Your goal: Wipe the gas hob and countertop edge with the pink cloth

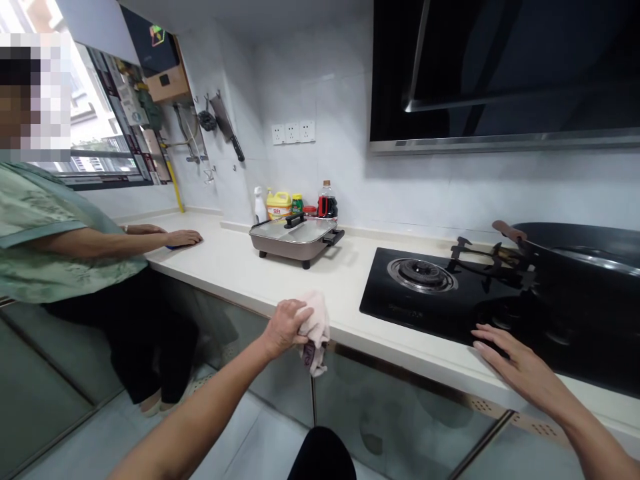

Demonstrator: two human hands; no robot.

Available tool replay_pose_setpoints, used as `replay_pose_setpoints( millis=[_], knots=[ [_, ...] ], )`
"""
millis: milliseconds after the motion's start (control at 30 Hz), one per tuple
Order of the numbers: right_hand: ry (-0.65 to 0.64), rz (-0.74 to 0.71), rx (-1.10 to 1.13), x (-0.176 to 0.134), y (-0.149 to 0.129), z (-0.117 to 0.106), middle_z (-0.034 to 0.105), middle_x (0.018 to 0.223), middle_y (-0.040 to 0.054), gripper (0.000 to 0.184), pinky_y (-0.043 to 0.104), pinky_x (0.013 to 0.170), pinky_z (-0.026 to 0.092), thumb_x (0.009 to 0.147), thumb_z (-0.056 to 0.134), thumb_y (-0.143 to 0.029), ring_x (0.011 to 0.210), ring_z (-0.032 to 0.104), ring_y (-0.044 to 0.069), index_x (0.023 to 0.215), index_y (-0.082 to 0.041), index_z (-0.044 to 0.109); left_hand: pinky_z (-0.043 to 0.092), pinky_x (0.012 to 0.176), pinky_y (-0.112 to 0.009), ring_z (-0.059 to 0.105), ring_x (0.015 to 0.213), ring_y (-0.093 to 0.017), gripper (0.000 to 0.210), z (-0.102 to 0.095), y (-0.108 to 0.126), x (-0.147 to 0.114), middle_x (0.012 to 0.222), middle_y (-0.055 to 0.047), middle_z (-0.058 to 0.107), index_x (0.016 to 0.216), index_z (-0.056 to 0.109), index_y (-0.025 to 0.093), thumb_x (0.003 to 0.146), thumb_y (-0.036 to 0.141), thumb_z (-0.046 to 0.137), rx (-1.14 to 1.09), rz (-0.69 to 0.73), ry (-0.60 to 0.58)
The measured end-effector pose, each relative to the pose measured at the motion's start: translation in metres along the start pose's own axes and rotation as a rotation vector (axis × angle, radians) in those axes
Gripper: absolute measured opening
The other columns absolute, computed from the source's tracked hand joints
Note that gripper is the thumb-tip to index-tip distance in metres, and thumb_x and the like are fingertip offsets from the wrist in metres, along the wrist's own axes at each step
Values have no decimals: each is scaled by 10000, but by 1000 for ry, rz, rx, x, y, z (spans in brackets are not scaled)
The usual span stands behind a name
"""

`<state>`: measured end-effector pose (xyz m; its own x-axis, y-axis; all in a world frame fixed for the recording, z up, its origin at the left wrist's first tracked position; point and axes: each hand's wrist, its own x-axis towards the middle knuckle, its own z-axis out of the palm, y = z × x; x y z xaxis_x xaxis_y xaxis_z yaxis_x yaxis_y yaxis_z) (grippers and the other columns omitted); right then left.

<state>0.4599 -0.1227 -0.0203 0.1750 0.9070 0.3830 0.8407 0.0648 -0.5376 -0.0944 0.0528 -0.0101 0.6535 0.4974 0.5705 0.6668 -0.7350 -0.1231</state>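
My left hand (287,327) grips a pale pink cloth (316,320) at the front edge of the white countertop (345,293). Part of the cloth lies on the counter, and its darker patterned end hangs over the edge. With fingers stretched out, my right hand (515,363) rests at the front edge of the black gas stove (450,307), holding nothing. Behind my left hand stands a lidded electric pan (295,240) on short feet, its glass lid on top.
A large dark wok (585,260) sits on the right burner. Cleaning bottles (279,205) and a dark sauce bottle (327,200) line the wall. A cleaver (227,128) hangs left. Another person (75,233) leans over the counter, hand on a blue item. The range hood (500,73) overhangs the stove.
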Motion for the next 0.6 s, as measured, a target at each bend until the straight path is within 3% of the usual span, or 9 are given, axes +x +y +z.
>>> replay_pose_setpoints(
  millis=[133,233,333,600],
  knots=[
    [-2,8,-6,1,-1,1,584,1532,48,569,592,1237,376,920,529,-737,1445,503,342,1259,-328,733,455,991,-451,561,1077,-288,399,-17,-5,7,1141,-92,654,1201,674,249,868,467,696,-37,-171,-32],
    [11,20,-11,1,-1,2,588,1527,49,580,594,1221,399,908,533,-752,1437,511,352,1247,-330,741,462,939,-422,553,1015,-274,318,-20,15,20,1030,-76,643,1190,682,223,944,396,579,-14,-354,38],
    [12,29,-7,1,0,3,585,1529,43,584,594,1205,420,904,536,-756,1440,506,355,1262,-339,732,460,954,-444,564,1056,-290,293,-20,42,34,1089,-93,660,1166,677,201,966,379,558,27,-462,43],
    [-6,40,10,-2,4,0,562,1550,46,560,626,1201,407,906,549,-742,1452,487,370,1262,-347,725,465,1031,-488,574,1237,-324,396,-30,92,90,1327,-120,673,1250,646,208,1001,466,478,-53,-331,-286]
  ],
)
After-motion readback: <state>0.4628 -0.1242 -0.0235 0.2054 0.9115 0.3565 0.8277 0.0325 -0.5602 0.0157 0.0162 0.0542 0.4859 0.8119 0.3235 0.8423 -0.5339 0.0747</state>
